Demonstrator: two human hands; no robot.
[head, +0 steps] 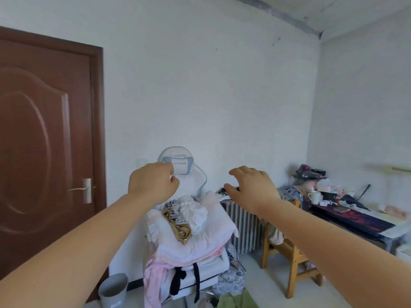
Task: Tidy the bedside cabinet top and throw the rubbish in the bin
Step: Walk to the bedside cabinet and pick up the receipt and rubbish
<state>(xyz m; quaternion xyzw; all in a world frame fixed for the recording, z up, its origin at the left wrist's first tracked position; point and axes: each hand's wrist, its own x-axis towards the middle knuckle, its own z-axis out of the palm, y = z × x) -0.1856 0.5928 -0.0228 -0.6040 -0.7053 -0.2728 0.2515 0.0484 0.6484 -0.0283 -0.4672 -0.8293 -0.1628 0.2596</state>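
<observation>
Out in front of the camera, both arms are reaching forward at chest height, well above the floor. The left hand point(153, 185) is curling loosely, fingers bent toward the palm and holding nothing. The right hand point(251, 187) is hanging palm down with its fingers spread and slightly hooked, also gripping nothing.

Beyond the hands, a white chair point(189, 236) is standing against the wall, and a heap of clothes point(189, 216) is lying on its seat, with pink and black garments trailing down its front. A grey bin point(113, 290) is sitting on the floor at lower left, between the brown door point(44, 134) and the chair, well apart from both hands. A radiator point(244, 227) is showing just right of the chair, and a wooden stool point(289, 254) is standing beside it. Along the right wall a table point(355, 221) is carrying a white mug point(314, 196) and a jumble of small items too blurred to name. I cannot tell where the bedside cabinet is.
</observation>
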